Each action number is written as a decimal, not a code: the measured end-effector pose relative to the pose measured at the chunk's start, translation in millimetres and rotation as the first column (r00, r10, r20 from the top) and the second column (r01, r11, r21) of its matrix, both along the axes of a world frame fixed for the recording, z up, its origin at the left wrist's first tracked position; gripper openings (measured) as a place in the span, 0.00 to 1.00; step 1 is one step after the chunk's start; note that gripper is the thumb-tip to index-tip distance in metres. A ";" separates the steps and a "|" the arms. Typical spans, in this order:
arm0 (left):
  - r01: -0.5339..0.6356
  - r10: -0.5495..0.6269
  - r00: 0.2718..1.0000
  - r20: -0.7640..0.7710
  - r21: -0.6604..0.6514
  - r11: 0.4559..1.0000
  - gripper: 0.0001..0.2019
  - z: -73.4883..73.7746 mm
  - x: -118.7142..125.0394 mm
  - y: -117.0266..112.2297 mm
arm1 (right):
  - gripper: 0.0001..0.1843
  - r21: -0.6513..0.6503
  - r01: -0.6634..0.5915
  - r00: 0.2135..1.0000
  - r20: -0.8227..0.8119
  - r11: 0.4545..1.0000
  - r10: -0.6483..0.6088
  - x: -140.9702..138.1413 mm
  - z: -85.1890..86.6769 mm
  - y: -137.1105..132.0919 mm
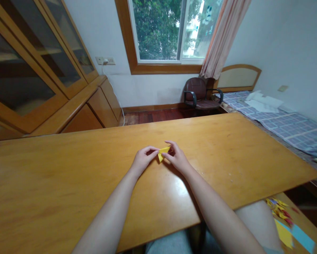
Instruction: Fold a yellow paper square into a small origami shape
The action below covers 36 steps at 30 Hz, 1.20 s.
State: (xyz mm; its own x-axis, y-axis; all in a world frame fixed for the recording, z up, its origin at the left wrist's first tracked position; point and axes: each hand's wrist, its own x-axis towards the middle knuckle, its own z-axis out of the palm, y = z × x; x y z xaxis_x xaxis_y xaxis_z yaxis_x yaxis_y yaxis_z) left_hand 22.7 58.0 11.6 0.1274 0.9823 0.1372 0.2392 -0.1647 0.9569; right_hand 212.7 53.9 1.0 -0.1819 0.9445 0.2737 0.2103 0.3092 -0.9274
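A small piece of folded yellow paper (163, 151) is held just above the middle of the wooden table, between my two hands. My left hand (145, 157) pinches its left corner between thumb and fingers. On the other side, my right hand (177, 156) has its thumb against the paper's front and its fingers curled behind the right end. The paper shows angled, pointed edges with one tip hanging downward. Part of it is hidden by my right thumb and fingers.
The wooden table (68, 176) spreads wide under my forearms. Beside my leg at lower right, a lower surface carries yellow and red folded paper pieces (279, 210), a yellow sheet (284, 234) and a light blue sheet (303, 237). A brown armchair (197, 90) stands beyond the table.
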 end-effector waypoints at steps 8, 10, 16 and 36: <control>-0.006 0.014 0.988 0.155 -0.047 0.999 0.16 -0.5 2.9 0.4 | 0.27 -0.007 -0.002 0.998 -0.066 1.000 0.002 1.2 0.4 1.3; 0.008 0.006 0.982 0.190 -0.071 0.997 0.17 0.4 3.5 -0.1 | 0.27 -0.022 0.000 0.996 -0.091 1.000 -0.002 1.8 -1.6 2.9; 0.059 -0.055 0.996 0.063 -0.071 0.996 0.14 3.7 2.3 -0.9 | 0.27 -0.042 0.003 0.995 -0.101 0.999 -0.008 2.8 -1.4 2.7; 0.097 -0.100 0.992 -0.077 -0.032 0.995 0.13 -1.1 1.1 -1.0 | 0.25 -0.026 0.002 1.000 -0.026 1.000 -0.003 1.6 1.9 -1.8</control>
